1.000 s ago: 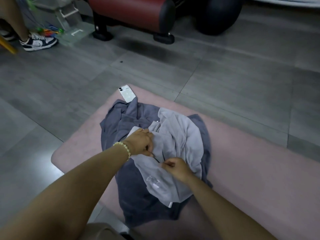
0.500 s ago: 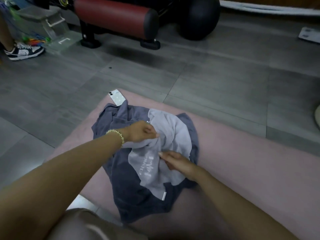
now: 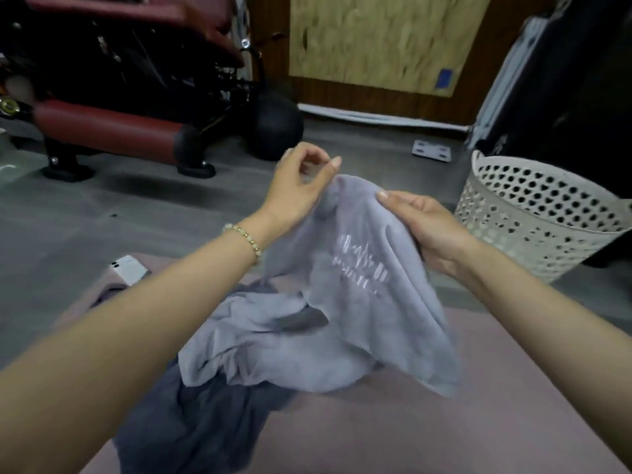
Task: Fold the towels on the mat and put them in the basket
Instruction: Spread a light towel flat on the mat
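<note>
Head camera, looking down past both forearms. The light towel (image 3: pixel 342 302) is up off the mat (image 3: pixel 410 436), its top edge raised between the two hands and its lower half trailing down in loose folds. White lettering shows on the cloth, too blurred to read. The right hand (image 3: pixel 424 227) grips the towel's upper right edge, thumb on top and fingers tucked underneath. The left hand (image 3: pixel 297 189), with a beaded bracelet (image 3: pixel 244 236) at the wrist, sits at the top left corner with its fingers curled and the thumb close to the forefinger. The blur makes it impossible to tell whether cloth is actually pinched there. The hands are near each other but not touching.

Under the hanging folds the dark towel (image 3: pixel 191 422) lies crumpled on the pink mat, towards the near left. A phone (image 3: pixel 128 268) rests at the mat's far left corner. The white basket (image 3: pixel 533 217), full of holes, stands on the grey floor to the right, just beyond the right hand. Farther back are a red padded bench (image 3: pixel 106 128), a black ball (image 3: pixel 277 128) and a wooden board (image 3: pixel 383 39) against the wall.
</note>
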Tool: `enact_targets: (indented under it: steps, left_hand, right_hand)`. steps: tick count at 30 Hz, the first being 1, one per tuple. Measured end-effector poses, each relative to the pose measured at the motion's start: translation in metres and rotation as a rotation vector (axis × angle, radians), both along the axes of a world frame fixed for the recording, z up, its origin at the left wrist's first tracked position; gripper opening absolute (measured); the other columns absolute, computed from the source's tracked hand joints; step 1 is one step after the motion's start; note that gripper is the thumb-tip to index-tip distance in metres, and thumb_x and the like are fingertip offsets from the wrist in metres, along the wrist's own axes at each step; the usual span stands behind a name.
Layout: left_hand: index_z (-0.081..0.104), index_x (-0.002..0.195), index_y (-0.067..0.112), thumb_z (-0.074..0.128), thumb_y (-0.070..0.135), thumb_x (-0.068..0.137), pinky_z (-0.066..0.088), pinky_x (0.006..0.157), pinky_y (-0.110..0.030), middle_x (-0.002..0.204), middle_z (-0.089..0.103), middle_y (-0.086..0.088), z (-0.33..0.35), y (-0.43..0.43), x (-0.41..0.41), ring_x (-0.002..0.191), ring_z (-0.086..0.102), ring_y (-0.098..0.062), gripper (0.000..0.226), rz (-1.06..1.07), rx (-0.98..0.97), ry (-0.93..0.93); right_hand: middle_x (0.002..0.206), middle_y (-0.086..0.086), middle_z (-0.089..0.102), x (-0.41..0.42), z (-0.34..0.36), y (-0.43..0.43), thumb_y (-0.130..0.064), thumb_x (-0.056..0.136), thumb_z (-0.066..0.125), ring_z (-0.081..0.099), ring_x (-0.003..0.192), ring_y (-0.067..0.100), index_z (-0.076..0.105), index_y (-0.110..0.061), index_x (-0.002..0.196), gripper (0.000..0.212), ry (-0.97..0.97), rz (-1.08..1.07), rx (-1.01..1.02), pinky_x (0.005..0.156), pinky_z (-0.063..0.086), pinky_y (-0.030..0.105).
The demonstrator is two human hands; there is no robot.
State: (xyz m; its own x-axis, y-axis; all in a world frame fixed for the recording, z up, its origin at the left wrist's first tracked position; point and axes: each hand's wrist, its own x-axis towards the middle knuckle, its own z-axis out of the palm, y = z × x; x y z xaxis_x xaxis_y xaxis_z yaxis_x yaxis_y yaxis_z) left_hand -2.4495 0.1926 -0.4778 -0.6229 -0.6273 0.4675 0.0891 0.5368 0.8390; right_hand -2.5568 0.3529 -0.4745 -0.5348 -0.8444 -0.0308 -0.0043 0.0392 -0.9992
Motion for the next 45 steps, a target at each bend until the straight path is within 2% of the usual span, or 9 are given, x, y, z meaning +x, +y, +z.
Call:
enact_targets:
  steps: [4,11,15,17,23,27,33,37,45]
  left_hand:
    - [0.058,0.095,0.016,0.062,0.027,0.089,0.042,0.072,-0.009,0.088,0.060,0.009,-0.008,0.071,-0.018,0.080,0.054,-0.001,0.014,-0.263,0.099,-0.132]
    - [0.032,0.143,0.020,0.035,0.090,0.064,0.033,0.110,-0.033,0.145,0.042,0.000,-0.060,0.112,-0.039,0.129,0.044,-0.017,0.105,-0.220,0.453,-0.584]
    - [0.068,0.102,0.013,0.019,0.087,0.072,0.049,0.084,-0.035,0.099,0.072,-0.007,-0.114,0.125,-0.028,0.097,0.063,-0.022,0.094,-0.482,1.147,-0.802]
    - [0.067,0.099,0.008,0.027,0.073,0.086,0.052,0.070,-0.029,0.086,0.072,-0.006,-0.130,0.132,-0.028,0.080,0.066,-0.017,0.077,-0.463,1.219,-0.713]
    - [0.059,0.120,0.007,0.051,0.015,0.096,0.048,0.067,-0.014,0.090,0.063,0.004,-0.120,0.137,-0.050,0.086,0.059,-0.010,0.026,-0.225,0.919,-0.233]
    - [0.057,0.117,0.002,0.037,0.009,0.100,0.055,0.065,-0.014,0.097,0.065,-0.011,-0.090,0.154,-0.060,0.071,0.067,-0.008,0.027,-0.446,0.781,-0.378]
    - [0.055,0.119,0.003,0.030,0.024,0.103,0.058,0.068,-0.020,0.096,0.066,-0.010,-0.043,0.154,-0.084,0.073,0.069,-0.011,0.036,-0.664,0.712,-0.452]
    - [0.061,0.108,0.012,0.035,0.039,0.100,0.055,0.084,-0.023,0.102,0.069,-0.009,-0.032,0.155,-0.105,0.096,0.067,-0.017,0.038,-0.746,0.379,-0.580]
    - [0.055,0.080,0.015,0.058,0.032,0.090,0.051,0.060,-0.015,0.075,0.067,0.003,-0.079,0.199,-0.173,0.063,0.060,-0.006,0.020,-0.871,0.117,-0.836]
  right_hand:
    - [0.082,0.004,0.073,-0.020,0.021,0.032,-0.018,0.093,0.056,0.064,0.078,0.015,0.070,-0.010,0.096,0.016,0.037,-0.104,0.000,0.075,0.054,0.024]
    - [0.107,0.014,0.068,-0.035,0.002,0.087,-0.019,0.093,0.056,0.062,0.100,0.021,0.067,-0.006,0.110,0.023,-0.002,-0.253,0.035,0.099,0.047,0.037]
    - [0.112,0.012,0.067,-0.044,-0.024,0.113,-0.022,0.094,0.055,0.061,0.103,0.020,0.065,-0.006,0.116,0.029,-0.011,-0.262,0.080,0.100,0.047,0.034]
    - [0.106,0.008,0.070,-0.049,-0.041,0.126,-0.024,0.093,0.057,0.062,0.100,0.019,0.068,-0.010,0.111,0.025,0.003,-0.264,0.148,0.096,0.048,0.033]
    - [0.081,-0.001,0.052,-0.047,-0.078,0.146,-0.028,0.086,0.067,0.050,0.075,0.013,0.057,-0.010,0.095,0.023,0.426,-0.356,0.471,0.059,0.038,0.010]
    - [0.091,0.004,0.064,-0.019,-0.079,0.135,-0.042,0.088,0.060,0.063,0.079,0.015,0.061,-0.010,0.100,0.034,0.220,-0.064,0.502,0.068,0.049,0.021]
    - [0.085,0.009,0.067,-0.025,-0.072,0.138,-0.027,0.091,0.060,0.062,0.069,0.014,0.067,-0.003,0.104,0.027,0.130,-0.346,0.225,0.061,0.052,0.016]
    - [0.085,0.011,0.066,-0.044,-0.064,0.164,-0.024,0.095,0.053,0.063,0.068,0.009,0.066,0.006,0.104,0.034,0.085,-0.335,0.180,0.066,0.054,0.015]
    - [0.117,0.009,0.067,-0.108,-0.074,0.264,-0.033,0.100,0.042,0.064,0.105,0.020,0.060,-0.005,0.120,0.039,-0.351,-0.443,0.204,0.085,0.054,0.029]
